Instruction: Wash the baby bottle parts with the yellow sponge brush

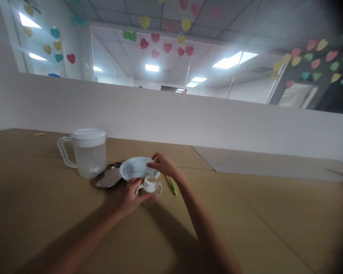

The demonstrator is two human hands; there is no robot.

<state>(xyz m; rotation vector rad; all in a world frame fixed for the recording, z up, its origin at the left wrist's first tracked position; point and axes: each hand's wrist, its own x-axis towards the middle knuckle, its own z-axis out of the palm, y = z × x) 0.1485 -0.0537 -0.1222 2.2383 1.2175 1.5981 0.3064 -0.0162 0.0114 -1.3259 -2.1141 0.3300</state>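
My left hand point(135, 196) is wrapped round a baby bottle point(150, 185) that stands upright, with a white collar, two side handles and a pale teat on top. Above the right part of a white bowl point(134, 169), just behind the bottle, is my right hand point(161, 164). Its fingers are pinched together, and something pale and see-through seems to be at their tips, too blurred to name. The bowl's right side is partly hidden by this hand, its front by the bottle and my left hand.
Left of the bowl lies a shiny metal tray point(103, 182). Behind it stands a lidded clear plastic pitcher point(90, 154). A thin green stick-like item point(173, 186) lies right of the bottle. The wooden table point(260, 220) meets a white wall point(148, 118) at the back.
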